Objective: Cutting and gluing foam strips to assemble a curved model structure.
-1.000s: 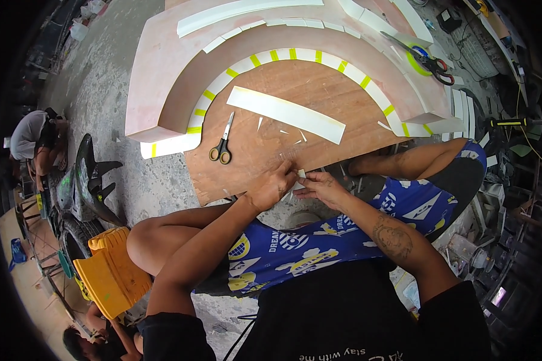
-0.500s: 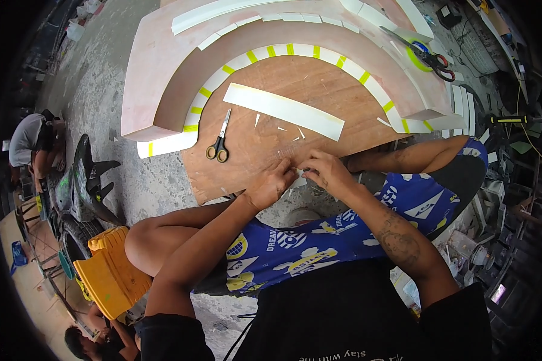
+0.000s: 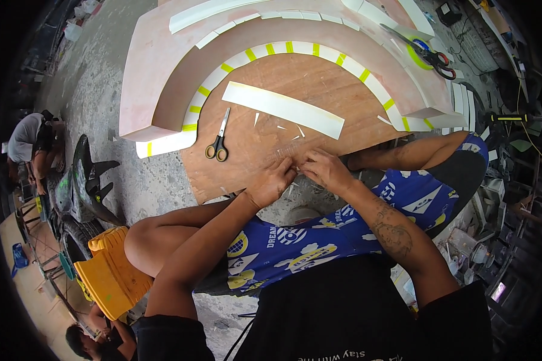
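Note:
Close together at the near edge of a brown wooden board (image 3: 223,174), my two hands work with fingers drawn in. My left hand (image 3: 274,180) is closed, its fingertips pinched. Against it, my right hand (image 3: 325,169) is closed too; whatever sits between the fingertips is too small and covered to make out. Beyond them on the board lie a curved white strip (image 3: 283,109), scissors with black and yellow handles (image 3: 217,144) and several thin white slivers (image 3: 257,121). Around the board's far side arches a pinkish curved form (image 3: 162,78), its inner rim lined with white strip (image 3: 241,58) and yellow-green tape pieces.
A larger pair of scissors (image 3: 436,62) rests on the form's right side by a tape roll (image 3: 417,57). At left stand a yellow plastic stool (image 3: 114,277), a dark finned part (image 3: 81,186) and a crouching person (image 3: 33,141). Another person (image 3: 93,343) is at lower left.
My right hand has shifted slightly left, nearer the left fingertips. A white bit seen between the hands before is now mostly covered.

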